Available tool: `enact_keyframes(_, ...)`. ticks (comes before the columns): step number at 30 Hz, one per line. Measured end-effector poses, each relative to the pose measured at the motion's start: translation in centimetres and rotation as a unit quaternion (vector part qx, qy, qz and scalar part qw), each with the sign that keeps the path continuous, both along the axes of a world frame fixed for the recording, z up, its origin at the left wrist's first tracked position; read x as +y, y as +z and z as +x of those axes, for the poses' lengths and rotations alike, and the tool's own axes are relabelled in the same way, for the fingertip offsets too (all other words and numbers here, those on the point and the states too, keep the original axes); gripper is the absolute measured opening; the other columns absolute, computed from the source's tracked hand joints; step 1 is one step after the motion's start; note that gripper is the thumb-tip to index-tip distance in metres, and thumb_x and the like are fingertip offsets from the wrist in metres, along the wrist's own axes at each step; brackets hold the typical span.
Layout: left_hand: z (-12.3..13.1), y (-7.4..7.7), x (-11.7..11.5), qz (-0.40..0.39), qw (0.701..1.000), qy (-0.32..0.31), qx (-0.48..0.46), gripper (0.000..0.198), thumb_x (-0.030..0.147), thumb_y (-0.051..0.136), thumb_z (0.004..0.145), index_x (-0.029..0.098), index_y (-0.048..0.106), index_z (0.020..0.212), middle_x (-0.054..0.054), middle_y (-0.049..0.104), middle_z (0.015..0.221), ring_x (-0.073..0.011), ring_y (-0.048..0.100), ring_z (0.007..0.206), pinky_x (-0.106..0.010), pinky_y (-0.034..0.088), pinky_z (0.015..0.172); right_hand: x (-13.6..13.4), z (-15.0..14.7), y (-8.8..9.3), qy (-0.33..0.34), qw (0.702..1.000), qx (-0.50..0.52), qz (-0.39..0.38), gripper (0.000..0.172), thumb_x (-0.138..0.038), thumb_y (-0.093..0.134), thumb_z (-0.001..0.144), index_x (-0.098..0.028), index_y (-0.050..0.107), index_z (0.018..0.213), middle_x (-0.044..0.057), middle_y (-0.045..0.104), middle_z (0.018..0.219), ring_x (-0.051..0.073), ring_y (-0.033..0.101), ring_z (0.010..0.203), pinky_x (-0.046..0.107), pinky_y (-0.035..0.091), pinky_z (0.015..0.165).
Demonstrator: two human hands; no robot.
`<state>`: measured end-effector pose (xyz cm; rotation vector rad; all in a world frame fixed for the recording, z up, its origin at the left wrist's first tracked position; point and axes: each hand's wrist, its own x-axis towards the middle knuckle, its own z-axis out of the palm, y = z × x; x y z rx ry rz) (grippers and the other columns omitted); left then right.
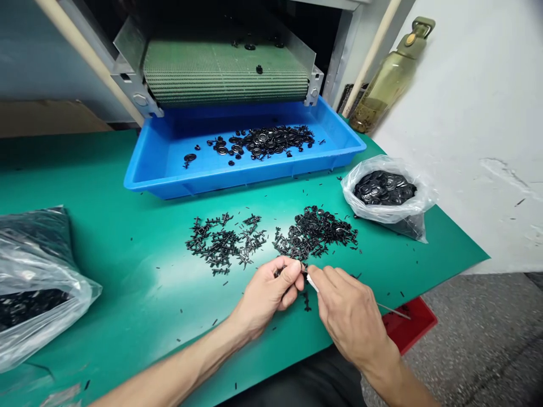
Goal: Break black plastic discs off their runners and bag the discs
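Note:
My left hand (pixel 274 288) is closed in a pinch on a small black plastic part, mostly hidden by the fingers. Close beside it, my right hand (pixel 350 311) is wrapped round a slim tool; a white piece (pixel 312 282) shows at its front, and a thin metal rod (pixel 394 310) sticks out behind the hand. The tool's tip meets the part at the left fingertips. Below the fingers lies a black branched plastic piece (pixel 306 302). Just beyond the hands are a heap of small black parts (pixel 320 230) and, to its left, a looser pile of branched black pieces (pixel 223 246).
A blue tray (pixel 237 178) with black discs and small parts stands under a green conveyor belt (pixel 224 70). At right are a clear bag (pixel 384 212) of black discs, a bottle (pixel 388 76) and a red bin (pixel 418 333) below the table edge. Another bag (pixel 38 271) lies left.

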<state>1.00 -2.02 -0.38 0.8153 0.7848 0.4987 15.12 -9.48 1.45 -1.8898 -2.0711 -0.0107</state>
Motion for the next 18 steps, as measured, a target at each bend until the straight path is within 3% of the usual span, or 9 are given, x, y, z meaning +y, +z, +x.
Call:
enact_keyframes(5,0.1,0.0,-0.4,-0.006,0.998,0.053,0.012,0.034,0.046,0.059,0.089,0.015,0.055,0.076,0.008,0.037,0.045,-0.0049,0.023,0.043,-0.019,0.016,0.042,0.4,-1.6,-1.1,-0.087,0.980,0.166,-0.068,0.025,-0.006,0.039,0.085,-0.020,0.059,0.093,0.001,0.064,0.070,0.016,0.057,0.057,0.026,0.035,0.053)
enact_keyframes(9,0.2,0.5,-0.2,-0.045,0.996,0.079,-0.018,0.028,0.040,0.064,0.087,0.013,0.058,0.082,0.005,0.050,0.059,-0.0026,0.025,0.044,-0.017,0.014,0.040,0.5,0.7,-1.4,-0.171,0.971,0.163,-0.051,0.028,-0.011,0.040,0.087,-0.019,0.060,0.103,0.003,0.064,0.073,0.019,0.059,0.061,0.027,0.037,0.057)
enact_keyframes(13,0.3,0.7,0.2,-0.071,0.992,0.090,-0.051,0.023,0.035,0.066,0.086,0.014,0.060,0.093,0.000,0.058,0.076,-0.0016,0.032,0.046,-0.015,0.014,0.039,0.0,3.3,-1.1,-0.124,0.976,0.168,-0.057,0.029,-0.014,0.038,0.091,-0.019,0.062,0.106,0.006,0.064,0.093,0.020,0.061,0.080,0.029,0.043,0.071)
enact_keyframes(18,0.4,0.4,0.1,-0.066,0.992,0.091,-0.065,0.025,0.038,0.065,0.087,0.013,0.062,0.092,0.001,0.055,0.072,-0.0015,0.033,0.046,-0.014,0.017,0.039,0.1,2.2,-0.3,-0.067,0.978,0.162,-0.114,0.032,-0.011,0.042,0.089,-0.023,0.062,0.112,0.004,0.060,0.100,0.018,0.060,0.085,0.027,0.043,0.072)
